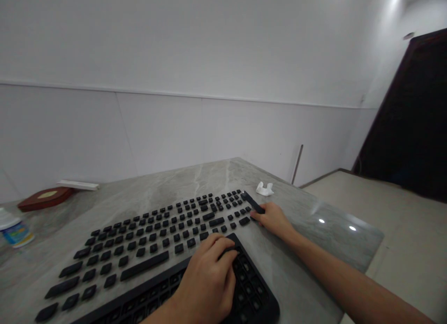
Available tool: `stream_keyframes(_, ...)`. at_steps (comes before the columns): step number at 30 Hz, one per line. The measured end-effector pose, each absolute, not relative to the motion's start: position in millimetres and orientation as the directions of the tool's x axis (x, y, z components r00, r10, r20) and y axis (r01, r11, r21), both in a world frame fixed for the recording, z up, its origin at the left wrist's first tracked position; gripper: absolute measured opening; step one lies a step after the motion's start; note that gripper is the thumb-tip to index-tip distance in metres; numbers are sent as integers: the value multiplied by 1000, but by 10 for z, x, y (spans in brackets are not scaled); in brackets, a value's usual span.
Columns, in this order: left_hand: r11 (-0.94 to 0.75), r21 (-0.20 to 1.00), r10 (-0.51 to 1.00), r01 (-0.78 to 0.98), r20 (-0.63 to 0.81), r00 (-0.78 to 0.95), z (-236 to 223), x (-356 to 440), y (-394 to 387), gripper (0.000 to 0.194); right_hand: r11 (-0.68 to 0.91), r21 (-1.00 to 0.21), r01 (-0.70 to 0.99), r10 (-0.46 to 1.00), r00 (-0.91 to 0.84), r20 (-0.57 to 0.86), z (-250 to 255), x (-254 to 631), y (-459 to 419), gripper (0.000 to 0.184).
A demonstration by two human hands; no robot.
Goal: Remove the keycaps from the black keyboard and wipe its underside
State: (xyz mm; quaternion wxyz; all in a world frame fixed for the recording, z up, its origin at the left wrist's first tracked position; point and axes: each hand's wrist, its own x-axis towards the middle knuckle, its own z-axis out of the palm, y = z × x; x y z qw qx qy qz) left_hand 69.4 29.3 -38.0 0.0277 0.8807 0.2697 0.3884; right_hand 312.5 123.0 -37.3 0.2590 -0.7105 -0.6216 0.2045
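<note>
A black keyboard base (260,286) with bare key sockets lies at the front of the table. Across its top edge curls my left hand (209,277), fingers bent and thumb close to the index finger, gripping the base; its fingertips are partly hidden. Beyond it, loose black keycaps (153,237) are laid out in rows like a keyboard layout, with a long spacebar keycap (145,266) among them. My right hand (274,219) is closed on a flat black bar-shaped tool (253,203), whose far end is over the right end of the keycap rows.
A crumpled white tissue (264,189) lies beyond my right hand. At the left are a white bottle with a blue label (16,231), a reddish-brown wooden object (45,198) and a white strip (78,185). The grey marble-patterned table (300,268) meets a white wall.
</note>
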Motion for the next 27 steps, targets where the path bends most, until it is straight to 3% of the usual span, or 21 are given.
stream_keyframes(10,-794,215,572,568,579,581,-448,681,316,38,-46,-639,768,985,142,100,-396,3122,1244,24)
stream_keyframes(17,-788,244,605,566,477,637,-443,676,241,39,58,-637,769,927,196,320,-359,3190,1155,41)
stream_keyframes(23,-850,196,523,490,192,830,-98,287,-22,69,264,-602,754,924,-17,383,-316,3124,973,46)
stream_keyframes(27,-809,142,586,571,113,802,83,-297,-296,79,346,-587,732,919,-139,369,-291,3082,924,45)
